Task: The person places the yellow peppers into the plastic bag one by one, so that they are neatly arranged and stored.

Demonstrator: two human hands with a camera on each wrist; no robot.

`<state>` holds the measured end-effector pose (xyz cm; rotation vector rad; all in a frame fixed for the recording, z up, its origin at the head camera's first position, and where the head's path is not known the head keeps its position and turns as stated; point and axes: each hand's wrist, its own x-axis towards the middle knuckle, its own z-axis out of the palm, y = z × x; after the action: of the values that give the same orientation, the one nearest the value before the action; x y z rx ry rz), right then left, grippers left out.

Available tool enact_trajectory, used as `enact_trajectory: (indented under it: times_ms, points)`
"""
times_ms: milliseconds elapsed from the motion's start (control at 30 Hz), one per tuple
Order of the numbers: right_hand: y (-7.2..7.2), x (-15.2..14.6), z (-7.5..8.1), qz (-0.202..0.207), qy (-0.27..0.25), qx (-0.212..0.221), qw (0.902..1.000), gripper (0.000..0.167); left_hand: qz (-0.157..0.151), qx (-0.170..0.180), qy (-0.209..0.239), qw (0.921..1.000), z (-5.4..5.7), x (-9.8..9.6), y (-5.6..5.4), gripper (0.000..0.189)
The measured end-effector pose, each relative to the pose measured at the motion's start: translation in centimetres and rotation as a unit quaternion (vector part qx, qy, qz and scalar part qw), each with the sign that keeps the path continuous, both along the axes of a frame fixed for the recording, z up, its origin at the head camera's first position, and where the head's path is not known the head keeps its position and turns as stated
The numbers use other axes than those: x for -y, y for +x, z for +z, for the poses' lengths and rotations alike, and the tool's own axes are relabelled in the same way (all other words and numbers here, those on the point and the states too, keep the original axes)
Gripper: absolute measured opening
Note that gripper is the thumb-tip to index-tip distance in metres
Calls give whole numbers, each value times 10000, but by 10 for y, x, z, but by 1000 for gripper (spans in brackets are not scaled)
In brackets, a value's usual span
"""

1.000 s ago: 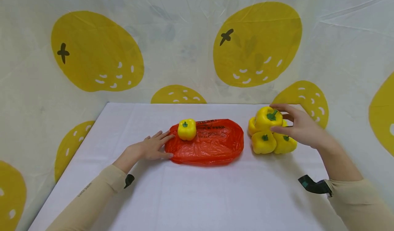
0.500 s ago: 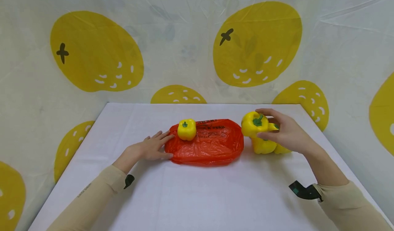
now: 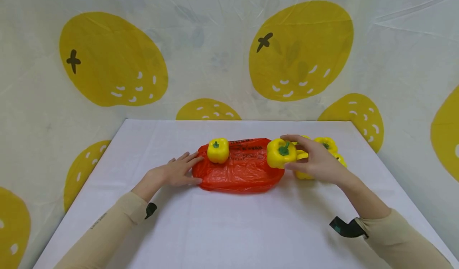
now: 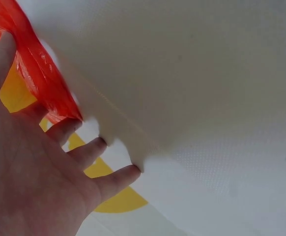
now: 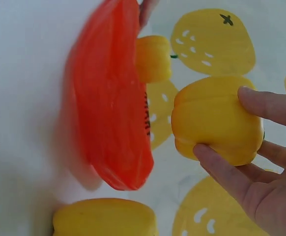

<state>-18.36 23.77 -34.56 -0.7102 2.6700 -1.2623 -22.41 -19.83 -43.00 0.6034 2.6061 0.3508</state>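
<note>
My right hand (image 3: 317, 161) pinches a yellow bell pepper (image 3: 277, 158) between thumb and fingers, above the right end of a red plastic-covered bundle (image 3: 240, 173) with dark print. In the right wrist view that bell pepper (image 5: 214, 118) is clear of the red plastic (image 5: 108, 93). A second yellow bell pepper (image 3: 217, 153) sits on the bundle's left part. With fingers spread and mostly straight, my left hand (image 3: 176, 172) touches the bundle's left edge. The left wrist view has the thumb and some fingers against the red plastic (image 4: 47, 73). What lies under the plastic is hidden.
Several more yellow bell peppers (image 3: 325, 143) are grouped right of the bundle, partly hidden behind my right hand. All rests on a white-covered table (image 3: 229, 225). A cloth backdrop (image 3: 208, 53) printed with large yellow fruit rises behind the table's back edge.
My right hand has carried the bell pepper left from the top of the group to above the bundle's right end. My left hand and the other bell pepper have stayed put.
</note>
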Motion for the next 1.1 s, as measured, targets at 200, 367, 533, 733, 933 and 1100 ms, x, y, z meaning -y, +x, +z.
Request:
enact_trajectory:
  times_ms: [200,367,533,733,933,1100]
  points:
    - [1,14,-7,48,134,41,9999,69,43,30,-4,10000,1,0,0,92]
    - [2,26,-14,193,43,97,9998,70,38,21,-7,10000,0,0,0,92]
    - [1,36,-27,288,-10,-1,9996,70,30,5,-7,10000,1,-1,1,92]
    - [1,51,-37,355,237,-121,9990,70,58,10,-34,10000,2,-1,1,91]
    - [-2,66,-45,477,135,8,9988,69,73,-1,-26,10000,1,-1,1,91]
    - [-5,78,-48,562,135,-21,9983,70,82,26,-39,10000,1,-1,1,92]
